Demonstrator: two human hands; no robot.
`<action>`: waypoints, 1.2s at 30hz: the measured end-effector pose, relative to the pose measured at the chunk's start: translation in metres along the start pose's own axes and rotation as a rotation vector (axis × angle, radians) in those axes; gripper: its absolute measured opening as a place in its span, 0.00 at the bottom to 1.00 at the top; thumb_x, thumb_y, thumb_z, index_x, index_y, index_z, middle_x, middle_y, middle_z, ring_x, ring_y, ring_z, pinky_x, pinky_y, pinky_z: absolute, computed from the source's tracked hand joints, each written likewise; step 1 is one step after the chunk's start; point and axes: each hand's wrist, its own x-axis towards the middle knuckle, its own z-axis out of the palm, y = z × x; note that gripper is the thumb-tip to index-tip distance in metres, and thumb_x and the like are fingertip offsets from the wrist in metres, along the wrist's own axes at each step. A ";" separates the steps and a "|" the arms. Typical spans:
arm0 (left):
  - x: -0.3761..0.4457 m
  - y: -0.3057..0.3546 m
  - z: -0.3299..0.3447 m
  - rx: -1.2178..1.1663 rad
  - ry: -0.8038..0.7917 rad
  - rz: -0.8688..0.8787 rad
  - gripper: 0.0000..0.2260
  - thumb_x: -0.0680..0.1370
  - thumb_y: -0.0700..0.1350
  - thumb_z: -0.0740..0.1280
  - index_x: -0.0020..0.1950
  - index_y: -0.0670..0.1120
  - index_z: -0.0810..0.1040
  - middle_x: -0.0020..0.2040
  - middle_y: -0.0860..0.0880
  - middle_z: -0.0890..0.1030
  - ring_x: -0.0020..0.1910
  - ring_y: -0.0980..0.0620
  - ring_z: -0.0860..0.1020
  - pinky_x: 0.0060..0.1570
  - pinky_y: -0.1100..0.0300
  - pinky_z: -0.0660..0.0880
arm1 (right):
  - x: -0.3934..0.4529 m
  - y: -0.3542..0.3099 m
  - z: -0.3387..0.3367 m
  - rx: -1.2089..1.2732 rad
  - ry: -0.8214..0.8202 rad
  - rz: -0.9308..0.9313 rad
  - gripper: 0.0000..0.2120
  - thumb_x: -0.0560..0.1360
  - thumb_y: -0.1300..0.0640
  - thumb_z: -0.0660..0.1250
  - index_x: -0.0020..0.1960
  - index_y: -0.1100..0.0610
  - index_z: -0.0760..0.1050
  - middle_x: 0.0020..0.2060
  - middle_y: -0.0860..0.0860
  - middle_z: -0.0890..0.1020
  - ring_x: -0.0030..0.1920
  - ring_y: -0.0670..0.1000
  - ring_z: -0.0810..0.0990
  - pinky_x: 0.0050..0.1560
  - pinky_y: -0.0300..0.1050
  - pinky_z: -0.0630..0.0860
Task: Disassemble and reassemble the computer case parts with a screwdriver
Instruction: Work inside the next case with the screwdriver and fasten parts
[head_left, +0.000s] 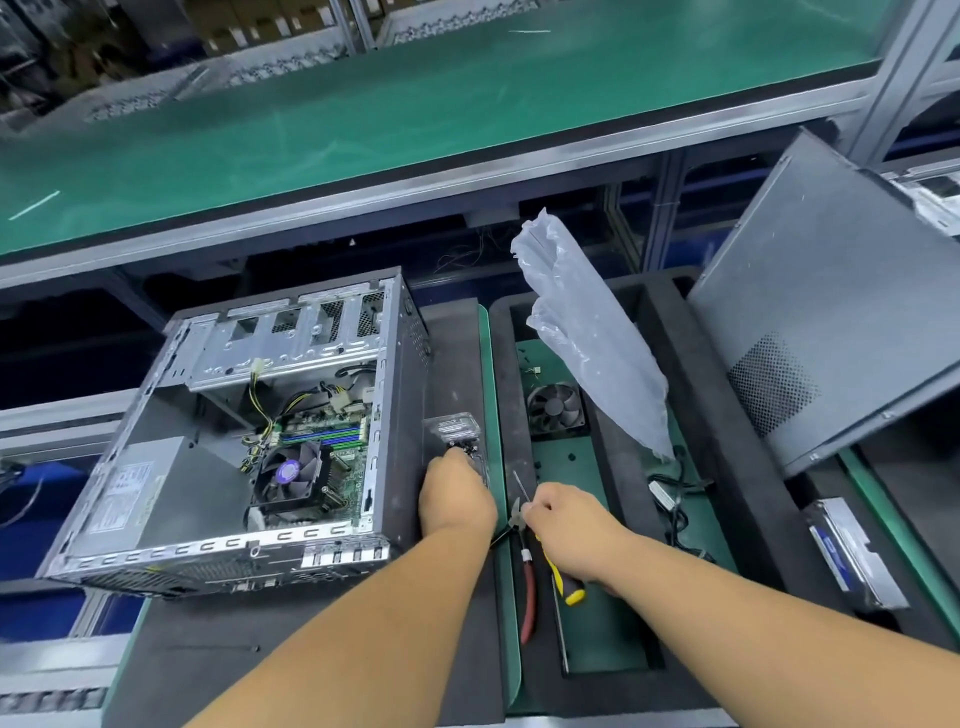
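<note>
Centrally, the open computer case (249, 441) lies on its side on dark foam, its uncovered face turned up so the motherboard, the CPU cooler fan (291, 475) and the grey power supply (135, 488) show inside. Well to the right of the case, the removed grey side panel (821, 332) leans tilted, its perforated vent patch toward the lower edge. Between case and panel a crumpled clear plastic bag (587, 338) stands up out of a foam tray (644, 317), and a small loose black fan (555, 410) lies in that tray just left of the bag's lower part. Far right of the case, past the panel, a hard drive (852, 556) rests at the foam's edge. Just beside the case's right wall sits a clear plastic screw box (457, 431); the left hand (456, 496) reaches into it with fingers curled down, though what they pinch cannot be told. Right of that hand, the right hand (566, 530) grips the screwdriver (563, 584), its yellow-and-black handle poking out below the palm and its thin shaft angled up toward the box. Red-handled pliers (525, 582) lie between the two forearms.
</note>
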 end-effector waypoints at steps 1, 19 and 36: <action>0.001 0.000 0.000 0.008 -0.004 0.000 0.07 0.77 0.37 0.66 0.52 0.47 0.78 0.53 0.46 0.80 0.48 0.45 0.79 0.48 0.53 0.78 | 0.002 -0.001 0.000 -0.004 -0.001 0.003 0.15 0.84 0.52 0.57 0.39 0.54 0.65 0.37 0.48 0.73 0.34 0.48 0.68 0.31 0.43 0.64; -0.089 -0.044 -0.004 -0.601 0.045 -0.102 0.08 0.78 0.38 0.64 0.44 0.52 0.73 0.37 0.52 0.80 0.37 0.53 0.78 0.37 0.61 0.73 | 0.033 -0.039 0.004 -0.292 -0.141 -0.029 0.11 0.82 0.58 0.59 0.56 0.56 0.80 0.51 0.54 0.82 0.51 0.55 0.79 0.51 0.48 0.78; -0.069 -0.012 -0.010 -0.744 0.017 -0.250 0.03 0.81 0.45 0.65 0.54 0.52 0.76 0.47 0.53 0.82 0.47 0.49 0.81 0.47 0.56 0.77 | 0.027 -0.040 -0.009 -0.343 -0.111 -0.020 0.10 0.82 0.52 0.62 0.46 0.54 0.77 0.42 0.51 0.79 0.43 0.54 0.77 0.45 0.43 0.74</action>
